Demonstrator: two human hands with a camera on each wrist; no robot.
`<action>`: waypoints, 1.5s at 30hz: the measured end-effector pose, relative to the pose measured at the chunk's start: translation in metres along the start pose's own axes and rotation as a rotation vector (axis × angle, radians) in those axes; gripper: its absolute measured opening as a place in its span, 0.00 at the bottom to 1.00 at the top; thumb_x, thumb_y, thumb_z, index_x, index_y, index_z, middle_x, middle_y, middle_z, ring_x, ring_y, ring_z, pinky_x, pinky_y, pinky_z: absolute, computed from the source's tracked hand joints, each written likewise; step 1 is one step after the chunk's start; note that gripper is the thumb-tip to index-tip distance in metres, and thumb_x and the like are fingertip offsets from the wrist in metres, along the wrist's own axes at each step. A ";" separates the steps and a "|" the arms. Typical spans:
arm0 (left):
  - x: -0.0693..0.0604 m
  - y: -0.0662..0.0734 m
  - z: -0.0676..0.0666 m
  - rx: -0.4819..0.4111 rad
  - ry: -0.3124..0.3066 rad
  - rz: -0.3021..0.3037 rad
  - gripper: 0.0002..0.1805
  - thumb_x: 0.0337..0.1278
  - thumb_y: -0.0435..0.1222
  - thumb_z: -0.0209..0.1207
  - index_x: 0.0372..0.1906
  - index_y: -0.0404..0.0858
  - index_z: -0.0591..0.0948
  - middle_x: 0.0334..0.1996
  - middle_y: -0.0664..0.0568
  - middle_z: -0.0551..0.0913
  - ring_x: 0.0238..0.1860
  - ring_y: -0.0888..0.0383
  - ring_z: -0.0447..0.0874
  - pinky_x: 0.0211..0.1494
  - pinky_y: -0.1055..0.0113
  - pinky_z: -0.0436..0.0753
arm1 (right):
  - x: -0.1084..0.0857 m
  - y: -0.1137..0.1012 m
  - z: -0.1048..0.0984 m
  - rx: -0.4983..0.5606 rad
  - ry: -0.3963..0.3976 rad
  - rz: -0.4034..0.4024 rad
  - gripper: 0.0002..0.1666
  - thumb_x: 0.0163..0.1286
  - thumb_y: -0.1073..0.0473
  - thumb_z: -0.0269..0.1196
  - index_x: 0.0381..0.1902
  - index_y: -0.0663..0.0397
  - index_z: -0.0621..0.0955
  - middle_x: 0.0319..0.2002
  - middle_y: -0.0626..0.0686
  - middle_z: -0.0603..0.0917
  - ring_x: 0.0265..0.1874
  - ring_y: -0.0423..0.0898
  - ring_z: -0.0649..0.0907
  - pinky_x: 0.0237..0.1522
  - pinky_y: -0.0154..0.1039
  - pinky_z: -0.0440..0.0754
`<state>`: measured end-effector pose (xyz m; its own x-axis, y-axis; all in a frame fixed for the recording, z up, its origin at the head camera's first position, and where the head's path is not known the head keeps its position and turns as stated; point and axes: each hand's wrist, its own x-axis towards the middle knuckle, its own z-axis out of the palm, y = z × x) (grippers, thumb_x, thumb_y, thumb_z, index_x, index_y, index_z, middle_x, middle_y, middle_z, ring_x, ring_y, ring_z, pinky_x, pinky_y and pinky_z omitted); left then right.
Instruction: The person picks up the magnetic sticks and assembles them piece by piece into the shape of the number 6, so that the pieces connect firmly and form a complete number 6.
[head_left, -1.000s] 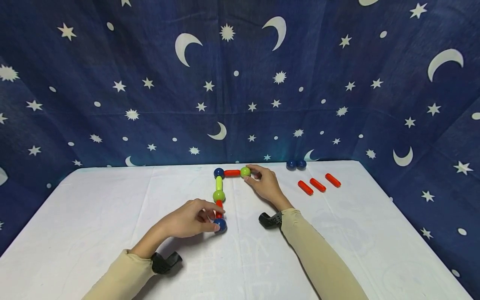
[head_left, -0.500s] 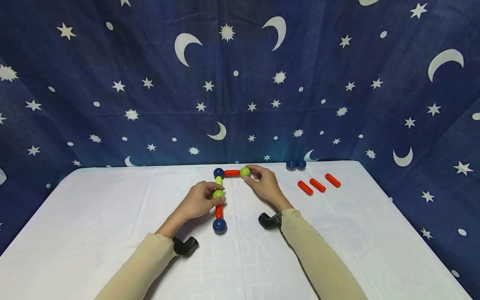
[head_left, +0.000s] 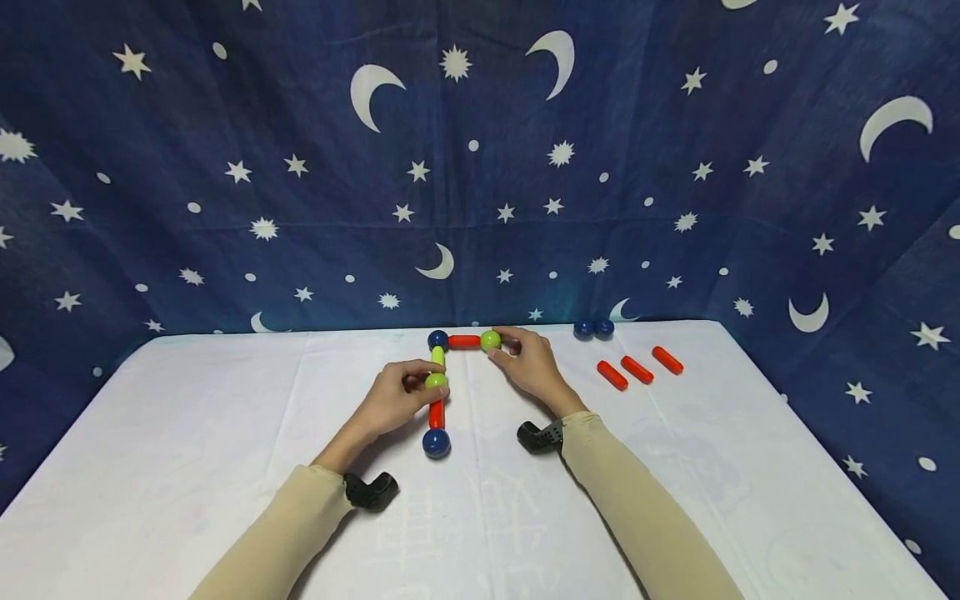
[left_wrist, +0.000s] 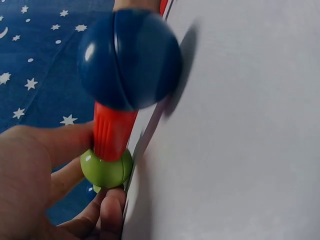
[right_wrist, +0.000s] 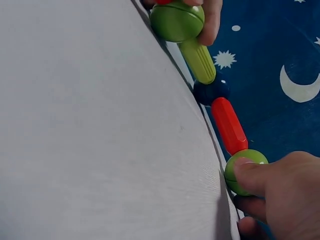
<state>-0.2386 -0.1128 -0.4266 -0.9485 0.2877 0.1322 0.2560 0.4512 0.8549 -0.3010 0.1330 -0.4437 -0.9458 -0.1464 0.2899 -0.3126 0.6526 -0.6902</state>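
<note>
An L-shaped chain of balls and rods lies on the white table. My left hand (head_left: 396,393) grips the middle green ball (left_wrist: 106,169) between thumb and fingers. From that ball a red rod (left_wrist: 113,131) runs toward me to a blue ball (head_left: 436,443). On its far side a yellow-green rod (right_wrist: 198,60) leads to the corner blue ball (head_left: 438,339). A second red rod (right_wrist: 229,126) joins that corner to the end green ball (head_left: 491,340). My right hand (head_left: 531,367) pinches the end green ball, thumb in front.
Right of the chain, several loose pieces lie on the table (head_left: 247,433): two blue balls (head_left: 593,329) near the back edge and three red rods (head_left: 637,370). A dark blue star-and-moon cloth (head_left: 480,167) hangs behind the table.
My left hand has gone from the near blue ball up to the middle green ball and grips it. The chain's near end has shifted slightly away from me. My right hand keeps its hold.
</note>
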 end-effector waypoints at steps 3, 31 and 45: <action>0.001 -0.002 0.002 0.000 0.040 0.012 0.17 0.61 0.33 0.69 0.54 0.33 0.86 0.33 0.49 0.82 0.34 0.54 0.76 0.36 0.67 0.75 | 0.005 -0.001 0.000 -0.017 -0.004 0.007 0.25 0.67 0.58 0.71 0.62 0.55 0.83 0.46 0.55 0.87 0.37 0.49 0.78 0.44 0.45 0.72; 0.002 -0.007 0.002 0.000 0.086 0.042 0.16 0.65 0.33 0.66 0.56 0.34 0.85 0.38 0.47 0.84 0.36 0.54 0.76 0.41 0.64 0.76 | -0.016 0.008 -0.065 -0.080 -0.013 -0.055 0.26 0.66 0.59 0.71 0.61 0.62 0.81 0.48 0.60 0.87 0.44 0.58 0.84 0.51 0.54 0.74; 0.001 -0.009 0.003 -0.002 0.081 0.016 0.17 0.65 0.33 0.65 0.58 0.34 0.84 0.40 0.45 0.84 0.36 0.54 0.76 0.41 0.66 0.76 | -0.071 0.047 -0.127 -0.317 0.062 0.017 0.21 0.60 0.62 0.73 0.49 0.66 0.86 0.36 0.62 0.82 0.35 0.56 0.79 0.35 0.47 0.74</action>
<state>-0.2415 -0.1137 -0.4358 -0.9563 0.2258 0.1857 0.2709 0.4455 0.8533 -0.2374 0.2689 -0.4127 -0.9403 -0.0942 0.3270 -0.2446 0.8553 -0.4568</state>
